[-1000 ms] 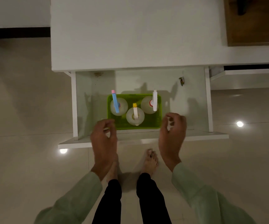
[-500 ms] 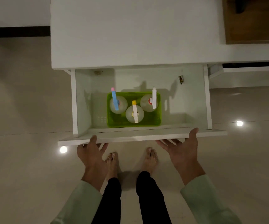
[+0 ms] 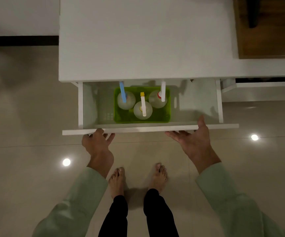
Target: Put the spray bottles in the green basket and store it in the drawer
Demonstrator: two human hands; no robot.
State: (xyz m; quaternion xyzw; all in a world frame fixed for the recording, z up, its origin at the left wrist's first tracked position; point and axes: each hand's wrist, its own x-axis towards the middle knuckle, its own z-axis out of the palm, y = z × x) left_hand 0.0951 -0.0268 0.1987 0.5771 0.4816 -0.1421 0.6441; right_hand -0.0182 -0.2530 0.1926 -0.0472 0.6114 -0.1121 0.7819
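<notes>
Nearest the camera, two bare feet (image 3: 136,181) stand on the glossy tiled floor (image 3: 27,177), between the pale green sleeves (image 3: 80,197). Ahead of them, the left hand (image 3: 98,142) meets the white drawer front (image 3: 148,129) from below, its fingers curled over the lower edge near the front's left end. The right hand (image 3: 192,138) lies palm-up under the same panel farther along, fingers spread and thumb hooked over the top edge. Both hands bear on the front panel; neither is wrapped tight around anything.

Just beyond the hands, the drawer (image 3: 196,101) stands partly out of the white cabinet (image 3: 145,40). Between the two hands and a little past them, the green basket (image 3: 121,117) sits on the drawer floor against the front wall. Three spray bottles stand upright inside it: the blue-topped bottle (image 3: 125,100) toward the left hand's side, the yellow-topped bottle (image 3: 142,109) in the middle and nearest, the white-topped bottle (image 3: 158,99) toward the right hand's side. The blue and white tops reach under the cabinet's edge.
</notes>
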